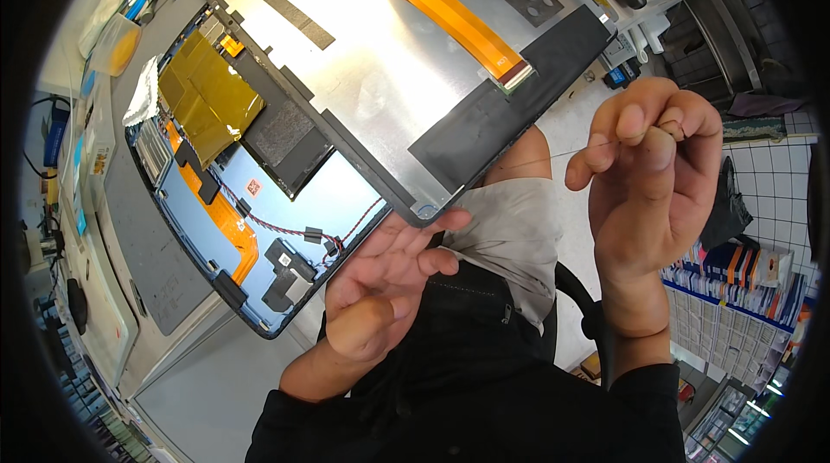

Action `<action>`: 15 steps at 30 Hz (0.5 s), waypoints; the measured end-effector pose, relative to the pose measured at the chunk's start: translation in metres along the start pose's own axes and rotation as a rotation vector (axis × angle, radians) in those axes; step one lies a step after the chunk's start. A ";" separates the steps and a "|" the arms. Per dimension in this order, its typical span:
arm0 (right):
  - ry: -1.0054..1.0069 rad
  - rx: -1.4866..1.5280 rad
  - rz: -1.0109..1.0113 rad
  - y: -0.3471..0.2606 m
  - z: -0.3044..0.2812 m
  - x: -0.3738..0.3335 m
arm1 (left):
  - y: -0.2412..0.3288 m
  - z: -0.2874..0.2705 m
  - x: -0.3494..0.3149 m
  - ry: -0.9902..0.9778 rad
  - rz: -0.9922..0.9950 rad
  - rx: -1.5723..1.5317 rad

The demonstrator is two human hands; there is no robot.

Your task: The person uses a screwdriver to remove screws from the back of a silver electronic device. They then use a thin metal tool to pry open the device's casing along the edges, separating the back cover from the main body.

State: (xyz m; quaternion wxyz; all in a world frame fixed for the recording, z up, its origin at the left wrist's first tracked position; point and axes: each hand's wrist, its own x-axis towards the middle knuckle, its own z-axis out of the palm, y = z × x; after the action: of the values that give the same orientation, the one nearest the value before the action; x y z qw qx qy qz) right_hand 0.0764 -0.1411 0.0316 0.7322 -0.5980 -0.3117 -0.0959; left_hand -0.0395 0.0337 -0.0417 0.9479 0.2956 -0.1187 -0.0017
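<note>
An opened tablet lies with its insides showing: a blue-backed housing (281,173) with cables and gold film, and a silver metal-backed screen panel (372,57) tilted beside it. My left hand (380,286) is palm up at their near corner, touching the edge there, its thumb apart and its fingers loosely spread; some of the palm is hidden under the panel. Off to the right, my right hand (653,160) is raised with thumb and fingertips pinched on a thin wire (553,155). The wire runs left toward the panel's near edge, where its end cannot be made out.
A wide orange ribbon cable (441,9) crosses the panel's back. Beneath the tablet is a grey work mat (160,247) on the bench at left. A chair armrest (588,307) is beside my lap. Boxes and packets (735,281) fill shelves at right.
</note>
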 end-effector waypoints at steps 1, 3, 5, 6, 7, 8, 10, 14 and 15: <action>0.000 0.002 -0.006 0.000 -0.001 0.001 | 0.000 0.000 0.000 0.006 0.002 -0.006; -0.001 0.006 -0.016 -0.001 -0.001 0.001 | 0.001 0.001 0.000 0.016 -0.015 0.012; 0.000 0.006 -0.023 -0.002 -0.002 0.001 | 0.002 0.002 0.000 0.027 -0.027 0.019; 0.001 0.005 -0.027 -0.002 -0.002 0.001 | 0.002 0.002 0.000 0.034 -0.030 0.019; 0.005 0.000 -0.030 -0.002 -0.003 0.002 | 0.002 0.002 0.000 0.042 -0.033 0.020; 0.007 -0.003 -0.031 -0.002 -0.004 0.002 | 0.002 0.002 0.000 0.038 -0.028 0.015; 0.006 -0.002 -0.030 -0.003 -0.004 0.003 | 0.001 0.002 0.000 0.030 -0.017 0.007; 0.007 -0.008 -0.037 -0.005 -0.005 0.003 | 0.001 0.002 0.000 0.034 -0.023 0.005; 0.008 -0.011 -0.038 -0.005 -0.006 0.003 | 0.001 0.001 0.000 0.033 -0.024 0.006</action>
State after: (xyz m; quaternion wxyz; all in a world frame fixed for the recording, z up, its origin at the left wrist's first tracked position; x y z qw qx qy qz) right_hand 0.0785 -0.1469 0.0373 0.7283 -0.5954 -0.3196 -0.1140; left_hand -0.0402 0.0342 -0.0400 0.9488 0.2998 -0.0996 -0.0078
